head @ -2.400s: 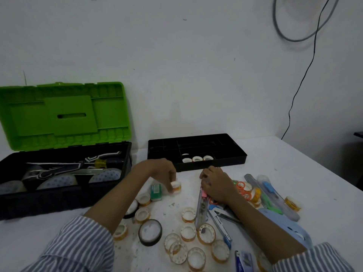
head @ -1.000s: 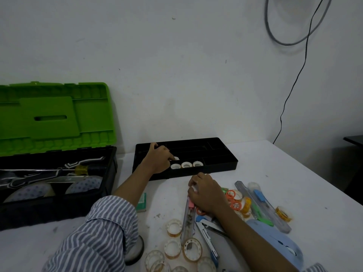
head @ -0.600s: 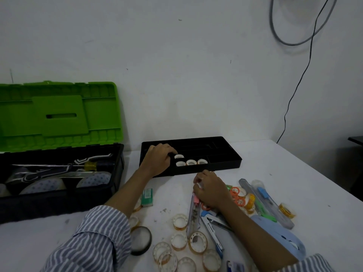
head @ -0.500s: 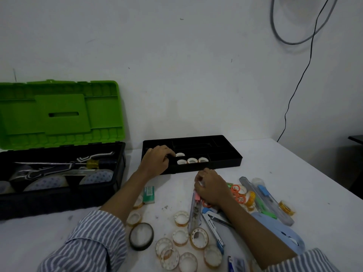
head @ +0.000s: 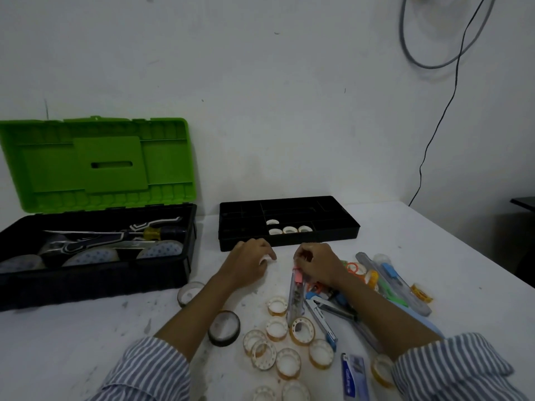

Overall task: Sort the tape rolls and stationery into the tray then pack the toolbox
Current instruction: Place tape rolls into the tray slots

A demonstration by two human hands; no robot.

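My left hand (head: pixel 250 264) curls its fingers round a white roll (head: pixel 265 260) just before the tray (head: pixel 289 244), whose near wall I must clear to reach the compartment holding four rolls (head: pixel 289 230), while my right hand (head: pixel 317 266) bunches over the stationery (head: pixel 388 276), its grip hidden, with loose rolls (head: pixel 276 328) nearer me and the toolbox (head: pixel 95 273) open to my left.

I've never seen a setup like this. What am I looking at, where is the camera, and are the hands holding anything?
No machine here: these are a person's two bare hands, filmed by one camera worn on the head, looking down. On the white table stand an open toolbox with a green lid and a black tray holding four small tape rolls. More rolls and pens lie loose near the person. The left hand curls its fingers over a small white roll. The right hand rests curled on the pens; whether it holds anything is hidden.
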